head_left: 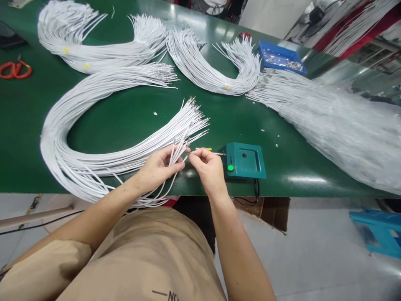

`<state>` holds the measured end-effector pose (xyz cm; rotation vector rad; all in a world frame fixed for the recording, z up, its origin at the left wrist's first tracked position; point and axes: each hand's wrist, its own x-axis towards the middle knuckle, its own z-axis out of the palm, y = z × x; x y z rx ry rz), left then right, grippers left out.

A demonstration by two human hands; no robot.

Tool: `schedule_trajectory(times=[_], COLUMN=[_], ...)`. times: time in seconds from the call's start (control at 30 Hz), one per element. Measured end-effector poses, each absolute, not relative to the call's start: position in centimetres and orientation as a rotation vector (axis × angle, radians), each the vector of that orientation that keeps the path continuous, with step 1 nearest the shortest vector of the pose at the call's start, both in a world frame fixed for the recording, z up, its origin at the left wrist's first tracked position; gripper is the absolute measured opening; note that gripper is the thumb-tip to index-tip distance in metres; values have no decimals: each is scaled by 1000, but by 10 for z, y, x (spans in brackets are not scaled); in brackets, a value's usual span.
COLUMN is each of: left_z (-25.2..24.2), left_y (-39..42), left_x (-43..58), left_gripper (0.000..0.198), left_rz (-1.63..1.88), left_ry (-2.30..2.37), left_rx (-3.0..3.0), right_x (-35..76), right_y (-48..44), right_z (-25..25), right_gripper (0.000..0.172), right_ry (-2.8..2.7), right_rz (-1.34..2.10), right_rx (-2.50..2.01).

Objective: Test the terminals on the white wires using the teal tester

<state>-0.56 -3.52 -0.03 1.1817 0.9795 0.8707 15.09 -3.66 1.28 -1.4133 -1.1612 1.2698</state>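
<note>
My left hand is closed on a few white wires, whose tips stick up past the fingers. Close on its right, my right hand pinches at the wires' end; what sits between its fingertips is too small to name. A big bundle of white wires curves around behind and left of my hands, its cut ends by my left hand. Just right of my right hand stands a green device with a bright green button, and a thin metal shaft extends from its left side toward my fingers.
More white wire bundles lie at the back. A blue tray holds small metal parts. At the right is a plastic-wrapped bundle. Orange-handled scissors rest at the far left. The green table's front edge is by my waist.
</note>
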Motion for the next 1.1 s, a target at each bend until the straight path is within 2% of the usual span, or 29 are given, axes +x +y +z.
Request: schedule_trajectory(times=[0.17,0.27,0.4,0.47,0.63,0.73,0.93,1.1], left_z=[2,3,5,7,9,7,1,-5], left_y=[-36,-36,-36,-35,-28,-26,-26,-18], left_x=[-5,-4,-4,-5,-9,-7,5,13], left_gripper=[42,42,40,41,37,35,41,42], left_rz=[838,838,847,831,699,676,748,759], left_ry=[960,967,960,948,842,826,936,1063], left_rx=[1088,1055,995,918,580,544,883,1121], right_x=[156,156,155,155,161,170,199,217], right_y=[-37,-36,-39,-42,-45,-43,-27,-12], right_z=[9,13,16,14,8,10,26,24], right_gripper=[12,19,21,19,27,29,21,9], right_ry=[-1155,-1096,-1294,-1477,-2097,-2374,-2442,-2488], right_rz=[1304,1336,1356,1220,384,75,-3,87], right_rx=[-1450,-1367,-1335,-1354,-1323,-1265,-1423,-1607])
